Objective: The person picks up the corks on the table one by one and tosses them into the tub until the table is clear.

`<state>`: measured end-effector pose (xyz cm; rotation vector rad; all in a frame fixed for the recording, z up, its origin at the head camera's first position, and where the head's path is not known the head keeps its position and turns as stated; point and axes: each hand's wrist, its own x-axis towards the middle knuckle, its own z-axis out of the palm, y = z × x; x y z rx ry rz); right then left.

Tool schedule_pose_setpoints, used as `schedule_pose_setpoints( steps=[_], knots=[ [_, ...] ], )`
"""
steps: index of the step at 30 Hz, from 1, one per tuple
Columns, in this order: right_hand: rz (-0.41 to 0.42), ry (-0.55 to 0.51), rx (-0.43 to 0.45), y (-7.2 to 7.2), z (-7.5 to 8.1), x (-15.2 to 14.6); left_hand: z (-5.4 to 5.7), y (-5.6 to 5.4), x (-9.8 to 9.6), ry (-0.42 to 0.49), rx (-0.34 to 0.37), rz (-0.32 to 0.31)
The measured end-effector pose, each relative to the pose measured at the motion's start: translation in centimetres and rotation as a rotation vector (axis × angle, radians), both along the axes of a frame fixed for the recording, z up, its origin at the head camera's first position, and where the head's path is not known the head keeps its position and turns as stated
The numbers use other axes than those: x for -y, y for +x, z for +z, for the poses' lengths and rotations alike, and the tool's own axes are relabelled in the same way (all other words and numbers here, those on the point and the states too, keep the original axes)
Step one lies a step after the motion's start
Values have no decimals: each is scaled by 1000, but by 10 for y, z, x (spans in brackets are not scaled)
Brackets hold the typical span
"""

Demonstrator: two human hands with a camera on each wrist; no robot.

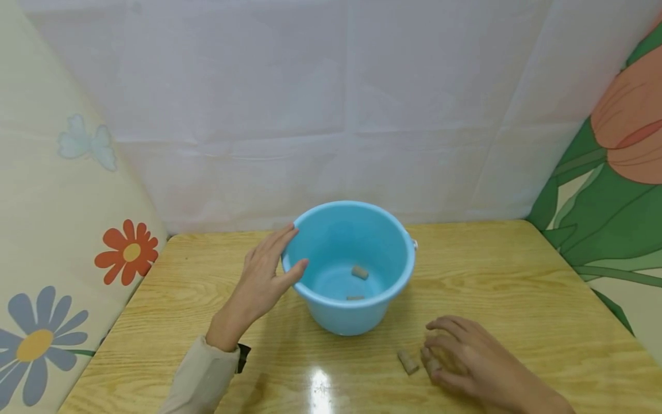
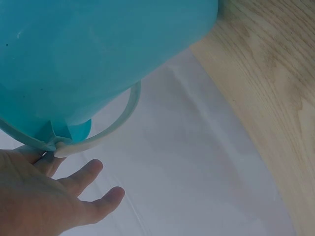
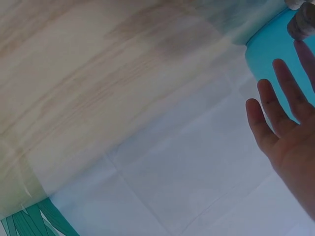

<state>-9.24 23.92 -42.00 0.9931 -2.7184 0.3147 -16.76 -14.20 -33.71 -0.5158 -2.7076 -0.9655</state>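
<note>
A light blue bucket (image 1: 345,322) stands upright on the table. My left hand (image 1: 264,273) rests on its left rim, the thumb over the inner side; the left wrist view shows two loosely extended fingers outside, beside the pale handle (image 2: 115,125). Inside the bucket lie two small brown corks, one on the bottom (image 1: 360,272) and one partly hidden by the front wall (image 1: 355,298). My right hand (image 1: 473,359) is low over the table, its fingertips at a cork (image 1: 432,363). Left of that lies another cork (image 1: 408,362). In the right wrist view, several fingers are extended.
The wooden table (image 1: 517,276) runs back to a white cloth (image 1: 336,103). Flower-patterned sheets stand at the left (image 1: 52,218) and right (image 1: 610,190). A handle joint (image 1: 415,245) sticks out at the bucket's right rim.
</note>
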Motion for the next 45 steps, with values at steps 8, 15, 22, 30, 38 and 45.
schedule_pose_setpoints(
  steps=[8, 15, 22, 30, 38, 45],
  knots=[
    [-3, -39, -87, -5, 3, 2, -1, -1, -1, -1, 1, 0],
    [9, -46, -130, -9, 8, 3, 0, -1, -2, 2, -5, -5],
    [3, -61, -108, -12, 16, 4, 0, -2, -2, 2, -6, -7],
    [37, -109, -174, -17, 27, 5, -1, -2, -1, 5, -2, -8],
    [67, -155, -238, -23, 39, 5, -1, -2, -1, 1, -12, -3],
    [58, -240, -346, -29, 53, 10, -1, -1, -1, 4, -8, 0]
  ],
)
